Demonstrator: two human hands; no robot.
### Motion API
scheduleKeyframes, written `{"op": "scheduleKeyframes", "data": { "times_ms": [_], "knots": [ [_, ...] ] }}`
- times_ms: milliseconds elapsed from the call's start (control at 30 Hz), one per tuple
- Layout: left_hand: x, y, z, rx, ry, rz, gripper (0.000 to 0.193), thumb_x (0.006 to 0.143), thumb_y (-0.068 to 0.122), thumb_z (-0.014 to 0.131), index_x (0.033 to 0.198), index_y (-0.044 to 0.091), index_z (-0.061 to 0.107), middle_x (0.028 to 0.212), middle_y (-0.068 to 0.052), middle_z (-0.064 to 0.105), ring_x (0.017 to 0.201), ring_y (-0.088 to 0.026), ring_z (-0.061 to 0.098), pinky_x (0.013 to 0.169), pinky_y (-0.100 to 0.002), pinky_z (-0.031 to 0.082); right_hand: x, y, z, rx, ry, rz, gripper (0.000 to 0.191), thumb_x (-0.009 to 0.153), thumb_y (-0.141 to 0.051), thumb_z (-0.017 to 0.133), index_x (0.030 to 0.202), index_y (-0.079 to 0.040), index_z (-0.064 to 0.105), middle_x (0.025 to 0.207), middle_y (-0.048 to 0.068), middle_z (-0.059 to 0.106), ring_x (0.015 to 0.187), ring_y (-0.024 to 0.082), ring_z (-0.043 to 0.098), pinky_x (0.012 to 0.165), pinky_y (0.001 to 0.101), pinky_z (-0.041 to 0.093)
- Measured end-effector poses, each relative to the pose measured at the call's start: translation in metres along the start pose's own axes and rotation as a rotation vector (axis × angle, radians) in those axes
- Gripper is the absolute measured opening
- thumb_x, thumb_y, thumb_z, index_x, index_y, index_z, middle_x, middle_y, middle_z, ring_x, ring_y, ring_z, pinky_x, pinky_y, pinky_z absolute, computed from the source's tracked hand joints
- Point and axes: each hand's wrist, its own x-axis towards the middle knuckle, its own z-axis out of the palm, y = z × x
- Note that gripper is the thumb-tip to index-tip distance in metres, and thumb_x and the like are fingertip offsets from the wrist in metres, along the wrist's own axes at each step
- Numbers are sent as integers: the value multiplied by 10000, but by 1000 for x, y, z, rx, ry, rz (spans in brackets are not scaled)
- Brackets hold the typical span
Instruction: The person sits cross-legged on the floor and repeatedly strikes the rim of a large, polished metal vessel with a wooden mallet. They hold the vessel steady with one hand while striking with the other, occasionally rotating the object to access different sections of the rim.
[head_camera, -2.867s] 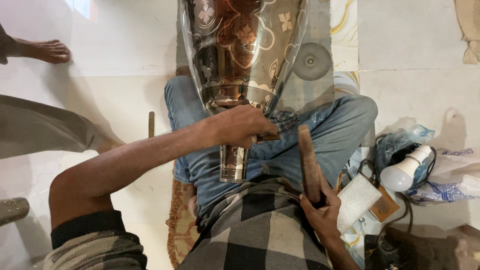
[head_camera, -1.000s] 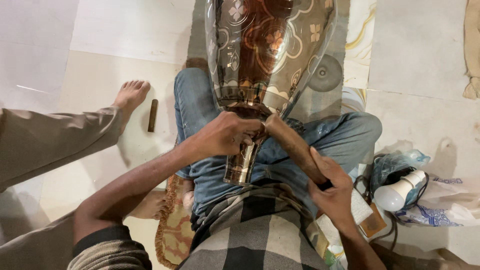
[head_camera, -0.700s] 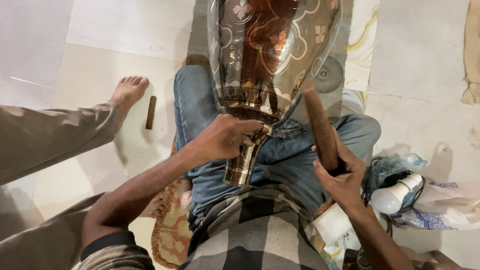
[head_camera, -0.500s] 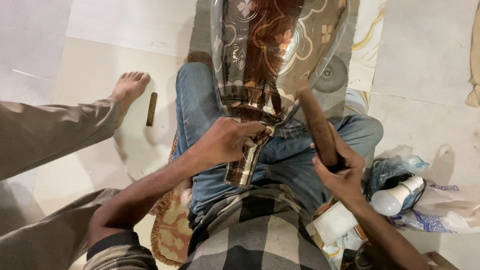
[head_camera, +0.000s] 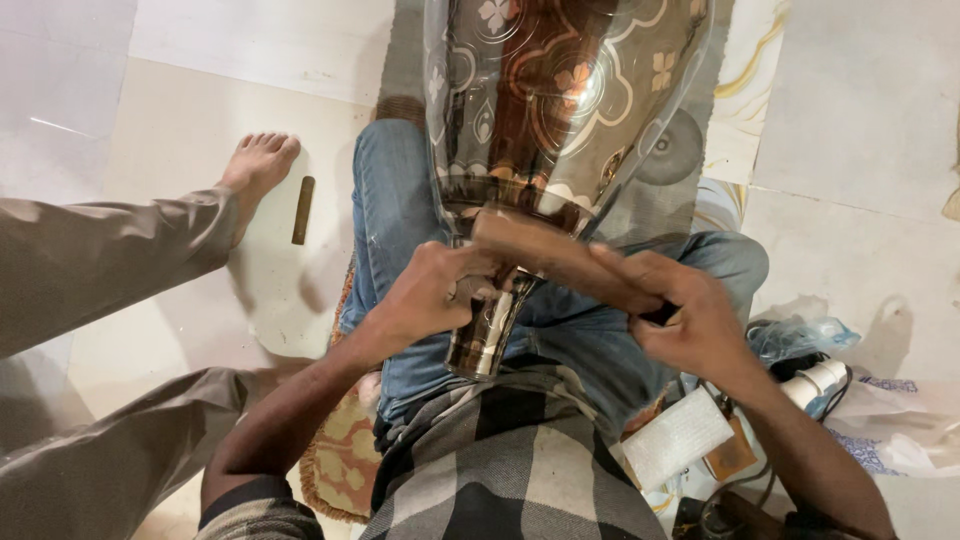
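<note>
At far left another person's bare foot (head_camera: 257, 165) rests on the floor tiles (head_camera: 180, 130), with one short brown stick (head_camera: 303, 210) just beside it. The left hand (head_camera: 430, 295) is wrapped around the narrow neck of one large engraved metal vase (head_camera: 560, 100), which lies over the lap in blue jeans (head_camera: 395, 200), its flared mouth pointing away; its inside is not visible. The right hand (head_camera: 695, 320) grips one wooden mallet (head_camera: 555, 255), whose end touches the vase's neck. Further right lies one white block (head_camera: 680, 440).
</note>
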Motion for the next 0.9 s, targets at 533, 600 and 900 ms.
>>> {"op": "scheduleKeyframes", "data": {
  "times_ms": [533,600,900],
  "knots": [
    [2,23,5,-266,279,-62,588,673,-164,586,1239,-23,662,1102,-177,786,1001,-221,796,849,-280,622,61,-1,-25,-322,-152,-55,841,672,62,617,1445,-270,626,971,39,749,735,125,679,641,289,553],
    [-2,23,10,-308,290,-182,606,682,-151,595,1271,-18,657,1061,-165,797,934,-197,806,763,-265,616,73,0,-27,-89,-139,-170,849,697,46,569,1495,-245,569,1076,30,724,831,123,683,722,290,564],
    [-2,10,28,-223,387,-53,592,595,-97,591,1179,-39,667,1069,-173,798,951,-177,807,892,-286,640,106,-12,-35,-293,-369,-74,791,715,2,613,1420,-356,585,955,-18,736,537,115,583,460,285,507]
  ]
}}
